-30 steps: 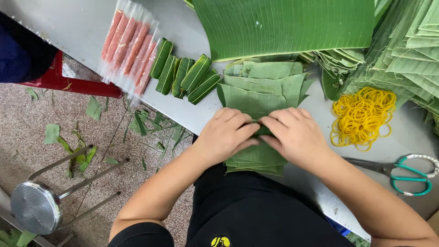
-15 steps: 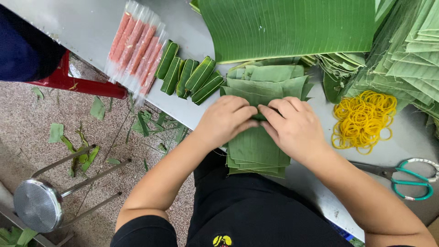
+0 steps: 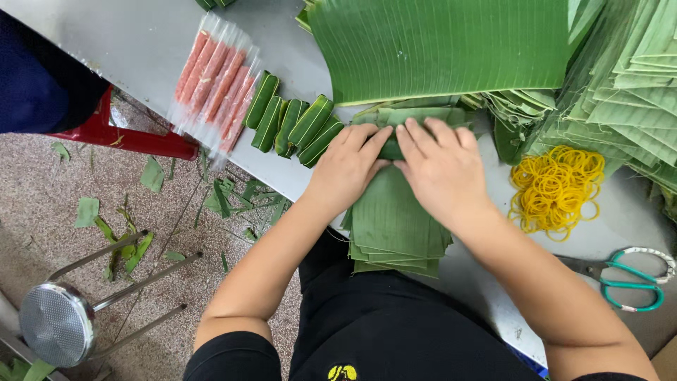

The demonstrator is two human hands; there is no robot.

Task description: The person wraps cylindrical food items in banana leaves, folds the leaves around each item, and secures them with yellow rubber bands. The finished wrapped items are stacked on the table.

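Note:
Both hands press side by side on a small leaf-wrapped roll (image 3: pixel 392 149) at the far end of a stack of cut banana leaf pieces (image 3: pixel 395 226). My left hand (image 3: pixel 349 166) covers the roll's left part and my right hand (image 3: pixel 441 166) its right part, fingers pointing away from me. The stack lies on a grey table (image 3: pixel 141 42) and hangs over its near edge. To the left lie several finished green leaf rolls (image 3: pixel 293 123) and a pack of pink sausage sticks in clear plastic (image 3: pixel 215 85).
A large banana leaf (image 3: pixel 437 46) lies beyond the hands, with piles of folded leaves (image 3: pixel 627 92) at right. Yellow rubber bands (image 3: pixel 557 190) and green-handled scissors (image 3: pixel 624 279) are to the right. A red stool (image 3: pixel 134 137), a toppled metal stool (image 3: pixel 56 321) and leaf scraps are on the floor.
Both hands have slid away from me along the leaf stack, rolling the leaf forward; more of the stack's near part now shows.

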